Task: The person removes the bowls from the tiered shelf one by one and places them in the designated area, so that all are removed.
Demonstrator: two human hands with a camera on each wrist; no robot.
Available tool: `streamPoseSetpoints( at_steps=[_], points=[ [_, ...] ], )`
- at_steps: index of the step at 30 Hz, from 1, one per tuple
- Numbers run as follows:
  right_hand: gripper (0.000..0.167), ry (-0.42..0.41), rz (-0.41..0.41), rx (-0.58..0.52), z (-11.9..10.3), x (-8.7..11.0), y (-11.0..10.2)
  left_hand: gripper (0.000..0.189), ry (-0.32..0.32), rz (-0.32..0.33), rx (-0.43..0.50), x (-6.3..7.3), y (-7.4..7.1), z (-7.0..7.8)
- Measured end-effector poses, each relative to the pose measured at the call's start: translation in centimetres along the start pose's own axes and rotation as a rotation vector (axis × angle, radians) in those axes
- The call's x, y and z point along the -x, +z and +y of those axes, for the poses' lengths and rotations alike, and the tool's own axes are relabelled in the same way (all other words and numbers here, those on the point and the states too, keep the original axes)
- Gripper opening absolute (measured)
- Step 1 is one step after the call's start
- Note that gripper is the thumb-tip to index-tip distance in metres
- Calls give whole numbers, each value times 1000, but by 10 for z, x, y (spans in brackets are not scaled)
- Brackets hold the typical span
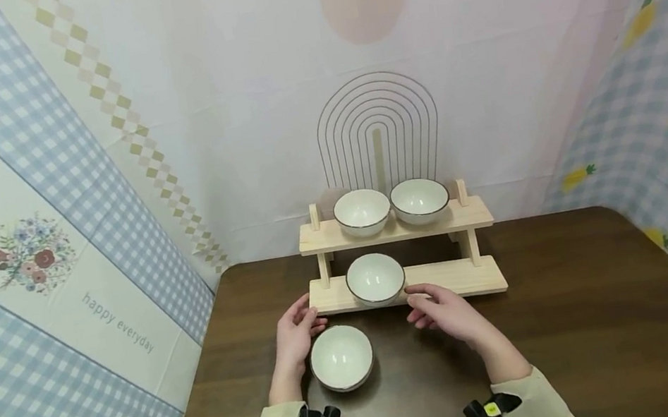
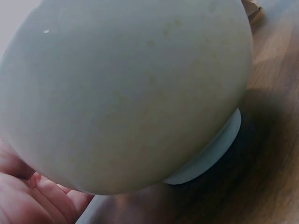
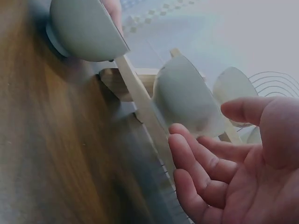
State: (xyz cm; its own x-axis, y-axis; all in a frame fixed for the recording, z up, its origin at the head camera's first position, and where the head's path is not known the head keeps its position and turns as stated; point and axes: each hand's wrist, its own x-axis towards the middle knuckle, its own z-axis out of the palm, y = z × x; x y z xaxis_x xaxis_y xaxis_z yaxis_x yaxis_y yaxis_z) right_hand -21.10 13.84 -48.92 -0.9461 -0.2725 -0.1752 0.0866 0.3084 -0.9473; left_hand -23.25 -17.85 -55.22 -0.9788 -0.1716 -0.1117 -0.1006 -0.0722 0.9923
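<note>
My left hand [image 1: 294, 335] is at the left front corner of a two-tier wooden rack [image 1: 453, 281], beside a white bowl [image 1: 342, 357] with a dark rim that stands upright on the table. In the left wrist view that bowl [image 2: 126, 102] covers most of the left hand [image 2: 37, 198]; whether the fingers touch the rack cannot be told. A second bowl [image 1: 376, 277] stands on the lower tier. Just right of it is my right hand [image 1: 444, 310]; in the right wrist view the right hand [image 3: 243, 168] has loosely bent fingers, holding nothing.
Two more matching bowls, a left one [image 1: 362, 210] and a right one [image 1: 420, 199], stand side by side on the upper tier. The brown wooden table [image 1: 580, 316] extends to both sides. A patterned cloth [image 1: 243, 107] hangs behind the rack.
</note>
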Motion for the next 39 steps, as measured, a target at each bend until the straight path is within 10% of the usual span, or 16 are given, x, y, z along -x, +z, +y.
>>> streamPoseSetpoints(
  at_steps=[39],
  points=[
    [72,-45,107,150,-12,-34,-1,45,20,-7,-4,3,1,1]
  ],
)
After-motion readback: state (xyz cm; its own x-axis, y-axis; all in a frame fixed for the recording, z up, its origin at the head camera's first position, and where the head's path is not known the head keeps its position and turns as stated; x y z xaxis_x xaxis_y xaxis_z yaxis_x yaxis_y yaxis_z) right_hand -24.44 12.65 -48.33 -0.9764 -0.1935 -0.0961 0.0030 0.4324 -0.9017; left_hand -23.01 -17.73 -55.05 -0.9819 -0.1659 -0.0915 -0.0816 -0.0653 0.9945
